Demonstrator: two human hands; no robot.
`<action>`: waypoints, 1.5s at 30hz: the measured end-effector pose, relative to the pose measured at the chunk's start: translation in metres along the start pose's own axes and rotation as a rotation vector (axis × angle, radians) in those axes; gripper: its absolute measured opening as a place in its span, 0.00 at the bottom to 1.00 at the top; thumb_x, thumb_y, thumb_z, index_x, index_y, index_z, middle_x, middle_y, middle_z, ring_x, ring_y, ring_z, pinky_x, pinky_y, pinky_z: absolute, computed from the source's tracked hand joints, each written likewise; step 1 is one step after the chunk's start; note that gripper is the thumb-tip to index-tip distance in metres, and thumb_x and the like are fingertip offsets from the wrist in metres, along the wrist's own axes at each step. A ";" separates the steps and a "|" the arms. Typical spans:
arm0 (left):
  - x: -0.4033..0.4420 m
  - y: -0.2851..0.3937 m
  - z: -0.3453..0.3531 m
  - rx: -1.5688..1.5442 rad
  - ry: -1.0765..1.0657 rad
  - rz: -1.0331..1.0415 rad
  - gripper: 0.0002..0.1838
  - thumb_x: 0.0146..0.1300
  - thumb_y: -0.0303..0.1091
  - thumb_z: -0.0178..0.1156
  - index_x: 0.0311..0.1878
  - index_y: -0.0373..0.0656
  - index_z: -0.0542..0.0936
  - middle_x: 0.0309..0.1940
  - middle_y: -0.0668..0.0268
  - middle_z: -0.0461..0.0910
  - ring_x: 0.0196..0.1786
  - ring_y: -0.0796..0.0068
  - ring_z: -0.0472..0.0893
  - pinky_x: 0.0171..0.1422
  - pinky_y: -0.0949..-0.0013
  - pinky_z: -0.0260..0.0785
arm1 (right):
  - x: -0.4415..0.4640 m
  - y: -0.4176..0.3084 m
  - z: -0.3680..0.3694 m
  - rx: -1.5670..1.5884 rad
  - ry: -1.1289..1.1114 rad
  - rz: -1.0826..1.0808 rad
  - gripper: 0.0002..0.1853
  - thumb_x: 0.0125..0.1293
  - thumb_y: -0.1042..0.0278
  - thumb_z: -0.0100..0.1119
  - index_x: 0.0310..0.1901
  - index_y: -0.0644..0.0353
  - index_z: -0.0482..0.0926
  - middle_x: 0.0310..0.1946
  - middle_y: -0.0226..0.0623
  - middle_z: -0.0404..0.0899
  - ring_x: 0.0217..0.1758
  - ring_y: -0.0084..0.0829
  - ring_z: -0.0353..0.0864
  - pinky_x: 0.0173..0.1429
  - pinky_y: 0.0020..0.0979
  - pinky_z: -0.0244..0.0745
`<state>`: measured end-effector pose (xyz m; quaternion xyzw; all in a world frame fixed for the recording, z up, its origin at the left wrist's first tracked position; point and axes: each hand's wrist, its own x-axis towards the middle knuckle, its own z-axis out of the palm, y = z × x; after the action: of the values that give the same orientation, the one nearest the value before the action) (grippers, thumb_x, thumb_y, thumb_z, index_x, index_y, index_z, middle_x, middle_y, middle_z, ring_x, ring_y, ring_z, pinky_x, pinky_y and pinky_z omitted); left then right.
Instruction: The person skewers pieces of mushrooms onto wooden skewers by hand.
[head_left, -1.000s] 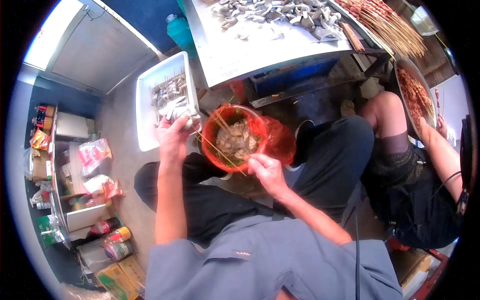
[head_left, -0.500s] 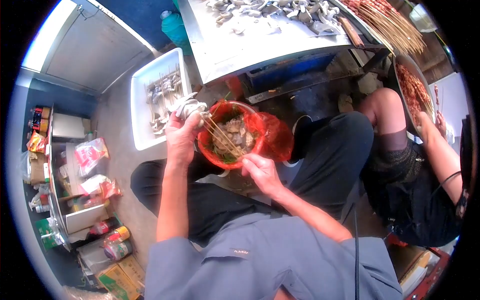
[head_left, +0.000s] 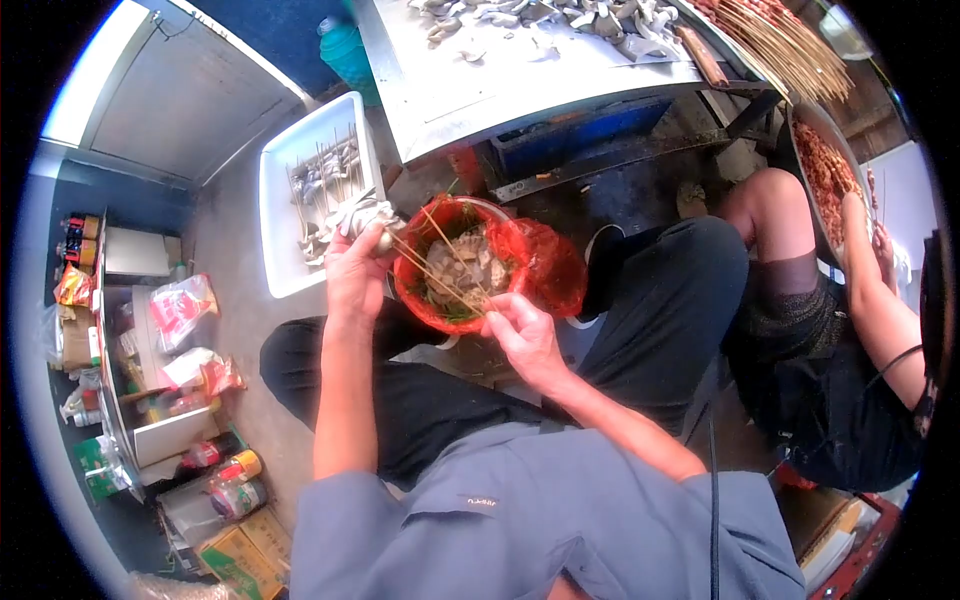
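Note:
My left hand point(head_left: 357, 272) is closed round a bunch of pale grey-white meat strips point(head_left: 366, 212), whose exact kind I cannot make out. Thin bamboo skewers point(head_left: 428, 268) run from that bunch toward my right hand point(head_left: 525, 337), which pinches skewer ends between thumb and fingers. Below them stands a bucket lined with a red plastic bag point(head_left: 553, 270), holding pale chunks point(head_left: 478, 262) and some green leaves. One skewer leans more steeply across the bucket's opening. Left of the bucket, a white tub point(head_left: 281, 262) contains several loaded skewers point(head_left: 333, 176).
A metal table point(head_left: 440, 110) ahead bears grey meat pieces point(head_left: 600, 20) and, at right, red meat skewers point(head_left: 790, 50). Another person's hand point(head_left: 855, 225) is at a metal basin point(head_left: 850, 160) of red meat. Shelves point(head_left: 135, 400) with bottles and packets stand at left.
One skewer has separated from the others and now slants more upright over the bucket, its lower end at my right hand. The co-worker's hand has moved up into the basin.

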<state>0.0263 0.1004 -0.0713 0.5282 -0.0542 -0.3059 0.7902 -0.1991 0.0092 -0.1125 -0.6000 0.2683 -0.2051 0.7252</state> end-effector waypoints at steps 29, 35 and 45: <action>-0.003 0.004 0.005 -0.005 -0.022 0.031 0.20 0.62 0.20 0.61 0.56 0.40 0.71 0.46 0.62 0.80 0.44 0.66 0.82 0.49 0.60 0.80 | 0.001 0.002 -0.001 0.019 -0.063 0.070 0.07 0.68 0.72 0.54 0.41 0.67 0.77 0.24 0.31 0.79 0.29 0.19 0.77 0.36 0.24 0.73; -0.008 0.009 0.010 0.105 -0.091 0.055 0.19 0.61 0.21 0.62 0.55 0.37 0.72 0.44 0.60 0.80 0.43 0.68 0.83 0.49 0.63 0.81 | 0.001 -0.001 -0.002 0.028 -0.074 0.129 0.06 0.68 0.73 0.54 0.41 0.66 0.77 0.25 0.30 0.78 0.29 0.18 0.76 0.35 0.22 0.72; -0.018 -0.008 0.026 0.023 -0.110 -0.013 0.17 0.62 0.22 0.62 0.55 0.39 0.74 0.44 0.62 0.82 0.40 0.72 0.83 0.49 0.64 0.81 | -0.002 0.007 -0.001 0.085 -0.051 0.126 0.06 0.67 0.73 0.55 0.41 0.66 0.77 0.25 0.30 0.78 0.28 0.18 0.76 0.34 0.22 0.71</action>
<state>-0.0020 0.0872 -0.0632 0.5202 -0.0976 -0.3391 0.7778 -0.2010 0.0109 -0.1193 -0.5558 0.2782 -0.1550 0.7679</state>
